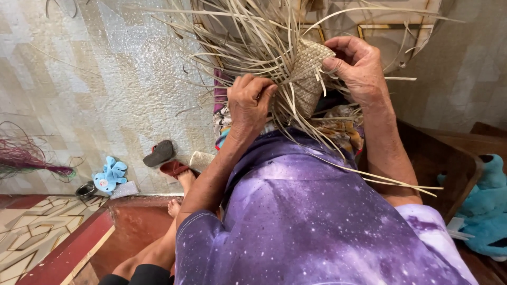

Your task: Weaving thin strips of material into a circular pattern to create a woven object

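A small tan woven piece [311,74] with long loose straw strips fanning out sits between both hands: right hand [359,66] pinches its top edge, left hand [248,103] seemingly clenches strips beside it.

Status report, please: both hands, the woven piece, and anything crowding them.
Left hand closed on loose straw strips. Right hand pinching the woven straw piece at its top edge. Loose strips fan out around both hands; nothing else intrudes.

Single head-worn view, looking steeply down from above the person's chest, close on both hands [306,84] at upper centre; patterned floor [105,79] fills the left side.
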